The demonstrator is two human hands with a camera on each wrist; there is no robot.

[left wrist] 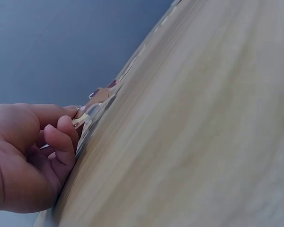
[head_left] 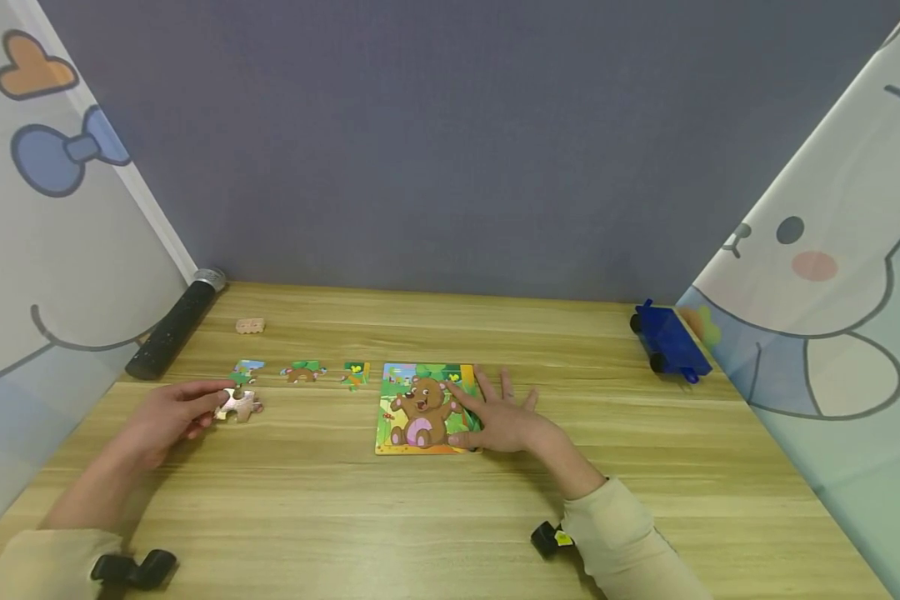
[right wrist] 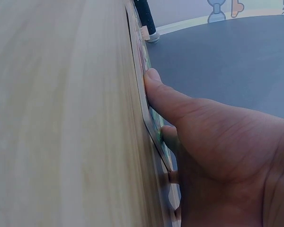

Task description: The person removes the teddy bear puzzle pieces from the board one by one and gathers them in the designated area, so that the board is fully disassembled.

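Observation:
A jigsaw piece (head_left: 242, 406) is pinched between the thumb and fingers of my left hand (head_left: 174, 417), low over the table at the left. Just beyond it lie more loose pieces: one with blue and green print (head_left: 247, 370), a brown bear piece (head_left: 302, 372) and a piece with a yellow bird (head_left: 356, 374). My right hand (head_left: 506, 419) rests with spread fingers on the right edge of a square bear puzzle board (head_left: 420, 417). Its thumb touches the board in the right wrist view, and part of the picture is hidden under the fingers.
A black microphone (head_left: 174, 325) leans by the left panel. Near the back left sits a small pinkish block (head_left: 251, 326). At the far right stands a blue toy cart (head_left: 669, 340). A grey partition (head_left: 435, 150) closes off the table's back.

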